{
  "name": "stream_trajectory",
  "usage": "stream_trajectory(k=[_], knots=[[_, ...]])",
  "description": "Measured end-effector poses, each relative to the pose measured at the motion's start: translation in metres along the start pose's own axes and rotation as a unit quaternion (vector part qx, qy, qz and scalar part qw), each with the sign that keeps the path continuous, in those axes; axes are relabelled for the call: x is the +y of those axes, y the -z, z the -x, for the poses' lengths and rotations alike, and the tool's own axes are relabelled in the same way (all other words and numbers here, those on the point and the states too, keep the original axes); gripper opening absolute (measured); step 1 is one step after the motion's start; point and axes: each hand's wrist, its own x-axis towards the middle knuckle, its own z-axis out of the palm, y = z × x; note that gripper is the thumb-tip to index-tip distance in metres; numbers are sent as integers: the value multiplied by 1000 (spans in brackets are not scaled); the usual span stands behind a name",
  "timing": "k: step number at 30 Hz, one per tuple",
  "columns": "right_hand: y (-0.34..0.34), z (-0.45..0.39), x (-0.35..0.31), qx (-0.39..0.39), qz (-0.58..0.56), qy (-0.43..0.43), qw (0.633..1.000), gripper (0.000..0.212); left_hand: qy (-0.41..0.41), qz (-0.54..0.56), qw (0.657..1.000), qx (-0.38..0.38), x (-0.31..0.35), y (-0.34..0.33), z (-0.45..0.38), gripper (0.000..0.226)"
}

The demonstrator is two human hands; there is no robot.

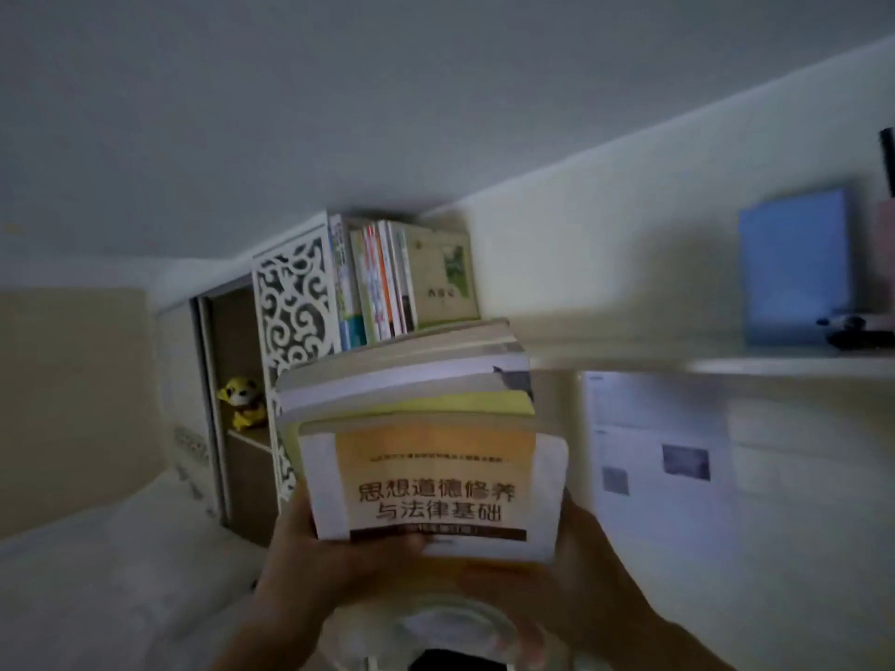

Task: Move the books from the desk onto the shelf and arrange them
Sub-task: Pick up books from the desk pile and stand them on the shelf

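Note:
I hold a stack of several books up in front of me, its top cover orange and white with Chinese characters. My left hand grips the stack's near left corner, thumb on the cover. My right hand grips its near right side from below. The stack's far end reaches the front edge of the white shelf. On that shelf several books stand upright against a carved white end panel, the rightmost showing a pale green cover.
A blue board and a small dark object stand on the shelf at the right. Papers hang on the wall below. A yellow plush toy sits in a wooden cubby at the left. The picture is blurred.

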Motion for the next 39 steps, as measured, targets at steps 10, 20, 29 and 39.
stream_trajectory(k=[10,20,29,39], knots=[[92,-185,-103,26,129,116,985,88,-183,103,978,-16,121,-32,-156,80],[165,-281,-52,34,173,42,983,70,-123,171,975,-65,73,-95,-314,93],[177,-314,13,15,79,-80,994,63,-70,124,989,-38,36,-111,-361,79],[184,-308,29,-2,146,-223,964,56,-101,74,992,-7,-11,-122,-335,79]])
